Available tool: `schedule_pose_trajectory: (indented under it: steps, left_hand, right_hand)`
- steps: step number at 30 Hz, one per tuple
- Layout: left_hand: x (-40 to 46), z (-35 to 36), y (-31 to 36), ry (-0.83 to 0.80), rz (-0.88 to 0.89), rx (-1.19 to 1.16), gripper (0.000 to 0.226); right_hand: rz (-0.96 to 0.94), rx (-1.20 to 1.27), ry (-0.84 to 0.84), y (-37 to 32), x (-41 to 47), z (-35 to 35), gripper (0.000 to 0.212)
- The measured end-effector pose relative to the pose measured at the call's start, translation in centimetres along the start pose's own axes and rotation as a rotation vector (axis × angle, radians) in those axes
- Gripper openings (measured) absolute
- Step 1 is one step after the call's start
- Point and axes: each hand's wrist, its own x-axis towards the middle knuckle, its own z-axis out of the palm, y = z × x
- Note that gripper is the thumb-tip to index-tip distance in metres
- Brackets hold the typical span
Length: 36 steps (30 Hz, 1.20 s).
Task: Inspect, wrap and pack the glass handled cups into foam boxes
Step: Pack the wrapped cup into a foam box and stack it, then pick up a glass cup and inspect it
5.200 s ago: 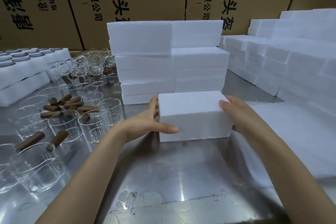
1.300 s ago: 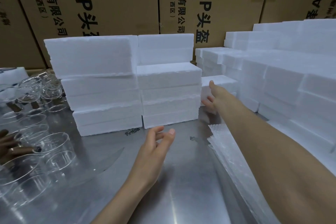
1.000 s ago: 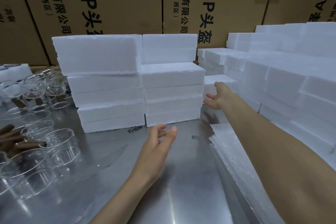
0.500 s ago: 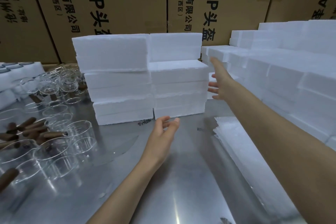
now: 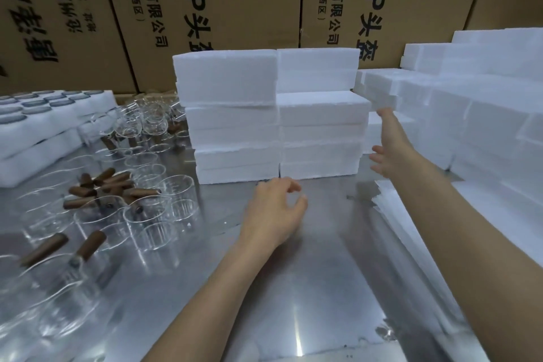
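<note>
Beyond right hand: foam boxes, untouched | both hands empty, fingers loose

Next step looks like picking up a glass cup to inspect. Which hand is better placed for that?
Likely the left hand: it hovers empty over the metal table, next to the glass cups. The right hand is stretched toward the foam boxes, far from them.

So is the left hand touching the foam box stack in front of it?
Apart. In the head view the left hand hovers over the metal table, fingers loosely curled, with bare tabletop visible between its fingertips and the foam box stack.
</note>
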Motion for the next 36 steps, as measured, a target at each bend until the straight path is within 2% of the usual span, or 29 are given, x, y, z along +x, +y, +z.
schedule_pose_trajectory:
  steps: [2,5,8,11,16,21,24,26,28,30,32,34,36]
  left_hand:
    - [-0.1,-1.9,-0.7,0.091,0.032,0.308,0.034]
    - [0.0,-4.6,-2.3,0.164,-0.104,0.662,0.041]
    - [0.2,-6.2,-4.0,0.082,-0.298,0.837,0.047]
    - [0.0,-6.6,-5.0,0.054,-0.342,0.908,0.049]
    - [-0.1,-6.2,-5.1,0.129,-0.219,0.792,0.046]
    - [-0.3,-5.6,-4.3,0.086,-0.027,0.420,0.046]
    - [-0.5,-5.2,-2.9,0.063,0.213,0.193,0.044]
    - [-1.0,-4.7,-1.6,-0.008,0.443,0.082,0.041]
    - [-1.6,-3.8,-0.6,-0.085,0.621,0.052,0.038]
    - [-2.0,-2.8,-0.1,-0.118,0.734,0.069,0.037]
    - [-2.2,-2.2,0.0,-0.113,0.807,0.118,0.036]
    - [-2.2,-2.0,0.1,-0.088,0.856,0.151,0.038]
    - [-2.2,-2.0,0.3,-0.030,0.886,0.179,0.041]
  right_hand:
    - [0.020,0.021,-0.022,1.4,-0.7,0.0,0.052]
    - [0.063,0.000,-0.051,3.8,-1.7,0.7,0.065]
    - [0.099,0.023,-0.097,5.9,-2.7,1.4,0.072]
    - [0.111,0.045,-0.107,7.0,-3.4,1.8,0.066]
    - [0.077,0.076,-0.118,7.9,-3.9,2.1,0.053]
    - [0.019,-0.028,-0.176,8.4,-3.8,2.8,0.032]
    - [0.021,-0.089,-0.270,8.6,-4.2,3.5,0.022]
    - [0.049,-0.124,-0.354,8.5,-4.6,3.9,0.028]
    - [0.082,-0.163,-0.477,8.2,-4.7,3.9,0.046]
    - [0.086,-0.212,-0.671,7.9,-4.8,3.4,0.063]
    - [0.087,-0.175,-0.810,7.8,-4.8,2.9,0.070]
    - [0.057,-0.113,-0.835,7.9,-4.8,2.5,0.059]
    - [0.023,-0.034,-0.816,8.0,-5.1,2.7,0.036]
